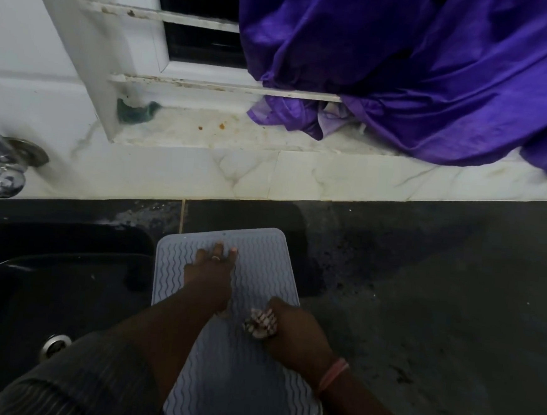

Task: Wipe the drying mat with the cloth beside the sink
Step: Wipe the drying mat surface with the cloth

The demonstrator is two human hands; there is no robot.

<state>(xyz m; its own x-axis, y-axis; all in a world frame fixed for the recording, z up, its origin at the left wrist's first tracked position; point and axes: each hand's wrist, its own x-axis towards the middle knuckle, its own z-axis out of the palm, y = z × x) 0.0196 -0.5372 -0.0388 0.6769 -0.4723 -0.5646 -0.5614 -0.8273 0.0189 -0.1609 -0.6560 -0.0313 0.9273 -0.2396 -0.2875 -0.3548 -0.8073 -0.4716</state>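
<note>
Fingers (pixel 226 252) of the left hand (pixel 209 276) were spread straight and flat on the far half of the mat (pixel 260 271), a ring showing on one of them, and that looked like a hold-down, there to stop the mat sliding on the desk (pixel 422 301). The right hand (pixel 292 328) was bunched around the cloth (pixel 261 324), fingers curled over it so only a crumpled, striped edge poked out on the left. The cloth sat pressed onto the mat's middle, just near of the left wrist and towards the right edge. The two hands were close together, not touching as far as could be told.

Out from there, the mat was a pale grey sheet with wavy ridges, lying lengthways away from the person, its left edge right beside the dark sink (pixel 46 287). So the wiping was under way, I'd say, with the near end and the far strip under the left hand probably yet to be covered.

Further out, a tap (pixel 0 166) stuck out from the tiled wall at far left. A purple curtain (pixel 423 71) spilled over the window ledge (pixel 206 130) at far right, well clear of the mat.
</note>
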